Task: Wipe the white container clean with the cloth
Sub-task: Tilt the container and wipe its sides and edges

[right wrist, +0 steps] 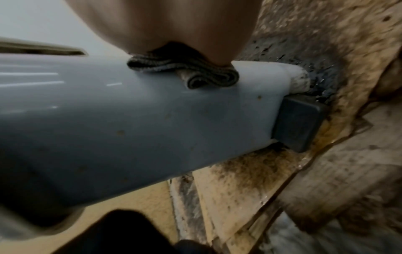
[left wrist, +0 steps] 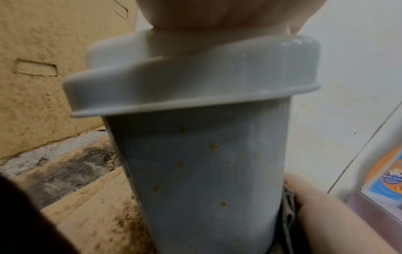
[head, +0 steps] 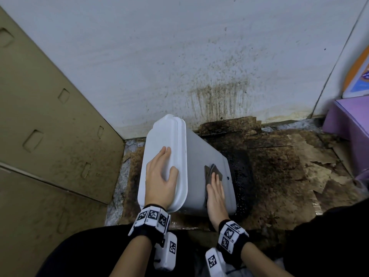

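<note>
The white container (head: pixel 201 150) lies tilted on its side on the floor, its lid (head: pixel 159 134) towards the left. My left hand (head: pixel 159 176) rests flat on the lid with fingers straight and the thumb at the lid's rim. My right hand (head: pixel 216 191) presses a folded grey cloth (head: pixel 212 170) flat against the upturned side, near the base end. In the left wrist view the container wall (left wrist: pixel 202 171) carries small brown specks. The right wrist view shows the cloth (right wrist: pixel 195 75) bunched under my palm (right wrist: pixel 163 22) and a dark foot (right wrist: pixel 298 123) at the base.
A tall cardboard box (head: pixel 50 126) stands at the left. The white wall (head: pixel 219 86) behind is spattered brown. Greasy, torn cardboard sheets (head: pixel 289 166) cover the floor, with a black wet patch (head: pixel 243 166) beside the container. A purple box (head: pixel 349 120) sits at the right.
</note>
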Demonstrator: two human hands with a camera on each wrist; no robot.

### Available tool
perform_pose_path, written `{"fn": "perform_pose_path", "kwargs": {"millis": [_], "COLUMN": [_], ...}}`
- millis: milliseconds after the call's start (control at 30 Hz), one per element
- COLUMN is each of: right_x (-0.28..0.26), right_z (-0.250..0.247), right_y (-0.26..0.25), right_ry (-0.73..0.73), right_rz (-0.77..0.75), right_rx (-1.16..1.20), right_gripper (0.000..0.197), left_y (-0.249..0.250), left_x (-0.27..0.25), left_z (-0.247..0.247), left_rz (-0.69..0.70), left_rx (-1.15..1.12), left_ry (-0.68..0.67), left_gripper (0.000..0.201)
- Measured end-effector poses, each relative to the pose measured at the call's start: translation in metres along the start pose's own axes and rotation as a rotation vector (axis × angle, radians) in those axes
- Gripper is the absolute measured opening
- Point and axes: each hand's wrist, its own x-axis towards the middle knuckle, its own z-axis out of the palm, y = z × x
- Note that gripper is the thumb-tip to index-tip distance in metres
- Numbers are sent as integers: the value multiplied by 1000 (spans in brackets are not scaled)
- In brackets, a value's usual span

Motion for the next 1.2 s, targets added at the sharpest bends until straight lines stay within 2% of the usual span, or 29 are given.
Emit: {"fn": "perform_pose_path", "kwargs": {"millis": [233, 367, 467, 600, 700, 900, 1067, 1200], "right_x": [-22, -26, -21, -3, 0, -2, -13, -21], "right_z": [14, 13, 6, -10, -22, -21, -20, -9], "right_y": [-39, -35, -18, 8, 16, 0, -28, -38], "right_ry": [-17, 0, 5, -39, -108, -63, -103, -62], "right_rz": [-138, -191, -195, -72, 33, 160, 140, 75], "right_rx": [36, -78, -78, -73, -74, 24, 12, 98], "right_gripper": [51, 54, 55, 45, 47, 54, 49, 52], "left_y": [-5, -5, -1, 3, 4, 5, 6, 3], "left_x": [2, 1, -1, -2, -2, -2, -3, -1], "left_z": [-2, -1, 1, 2, 1, 4, 2, 2], "left_rz": [-3, -10, -4, -11, -15, -10, -2, 3], "left_rx": [11, 2, -5, -7, 2, 6, 18, 28], "left_ry": [5, 3, 5, -7, -17, -10, 6, 14], "left_gripper": [56, 57, 57, 58, 61, 57, 55, 55]}}
